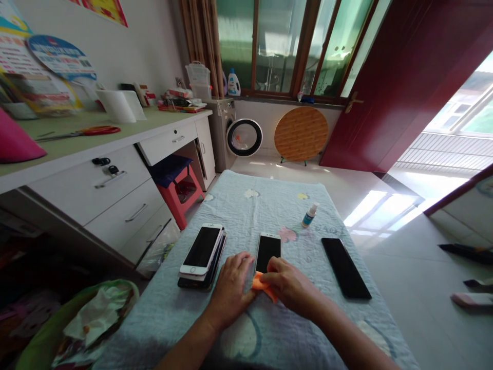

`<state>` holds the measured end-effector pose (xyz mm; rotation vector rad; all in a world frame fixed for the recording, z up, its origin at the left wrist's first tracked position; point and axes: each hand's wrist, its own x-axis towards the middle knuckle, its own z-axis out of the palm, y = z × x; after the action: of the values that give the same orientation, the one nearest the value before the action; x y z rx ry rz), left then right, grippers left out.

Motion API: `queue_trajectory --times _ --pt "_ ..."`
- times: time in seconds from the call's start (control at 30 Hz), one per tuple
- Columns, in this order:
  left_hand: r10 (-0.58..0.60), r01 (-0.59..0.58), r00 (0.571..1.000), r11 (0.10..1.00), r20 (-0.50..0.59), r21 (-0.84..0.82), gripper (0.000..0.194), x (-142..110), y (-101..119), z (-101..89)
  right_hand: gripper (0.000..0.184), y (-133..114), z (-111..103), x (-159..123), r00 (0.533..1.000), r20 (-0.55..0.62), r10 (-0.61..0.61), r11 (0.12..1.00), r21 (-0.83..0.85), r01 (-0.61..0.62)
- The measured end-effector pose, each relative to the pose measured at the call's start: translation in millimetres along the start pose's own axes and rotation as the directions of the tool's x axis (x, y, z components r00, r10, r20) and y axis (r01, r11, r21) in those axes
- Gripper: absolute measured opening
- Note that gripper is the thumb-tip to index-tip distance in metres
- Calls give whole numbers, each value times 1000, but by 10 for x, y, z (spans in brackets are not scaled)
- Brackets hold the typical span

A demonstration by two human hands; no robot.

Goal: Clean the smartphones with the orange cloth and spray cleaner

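Note:
A white-framed smartphone [268, 252] with a dark screen lies face up on the blue quilted cloth [246, 216]. My left hand [233, 280] steadies it, fingertips along its left edge and thumb near its lower corner. In my right hand [287, 282] an orange wiping cloth [264, 289] is pinched and pressed on the phone's lower end, which is hidden. To the left, a white smartphone [202, 249] tops a small stack over a darker phone [194, 282]. Off to the right lies a black smartphone [345, 268]. A small spray bottle [309, 216] stands beyond it.
A white desk [115, 180] with scissors [88, 132] and a paper roll [117, 106] runs along the left. Under it stands a red stool [179, 198]. Behind are a washing machine [223, 133] with its door open and a folded round table [301, 134]. A bin [127, 293] sits lower left.

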<state>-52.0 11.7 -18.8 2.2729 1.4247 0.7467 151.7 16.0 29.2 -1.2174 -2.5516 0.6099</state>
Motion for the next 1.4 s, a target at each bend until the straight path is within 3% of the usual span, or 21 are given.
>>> queue_trajectory --times 0.17,0.33,0.47,0.63,0.77,0.93,1.27,1.4 --pt "-15 14 998 1000 66 17 54 35 80 -76 20 271 30 381 992 -120 27 999 -24 -30" --pt "-31 26 996 998 88 56 53 50 144 -104 22 507 -24 702 968 -221 118 984 -102 -144" --pt "-15 5 997 991 78 135 52 36 172 -91 23 654 -76 730 941 -278 195 971 -81 -225" --pt "-2 -12 998 979 70 203 51 13 199 -78 23 750 -97 559 913 -320 255 956 -56 -287" --pt "-4 -11 998 978 70 209 50 4 198 -67 18 636 -83 404 893 -325 311 938 -45 -343" --pt "4 -18 998 979 70 203 50 10 171 -56 18 388 -46 223 903 -235 360 924 -43 -380" --pt "25 -33 999 981 42 193 49 -1 149 -43 21 -93 115 -197 952 -126 281 960 38 -278" --pt "21 -28 999 983 41 183 47 7 151 -48 24 -168 3 -289 979 -19 203 968 156 -197"
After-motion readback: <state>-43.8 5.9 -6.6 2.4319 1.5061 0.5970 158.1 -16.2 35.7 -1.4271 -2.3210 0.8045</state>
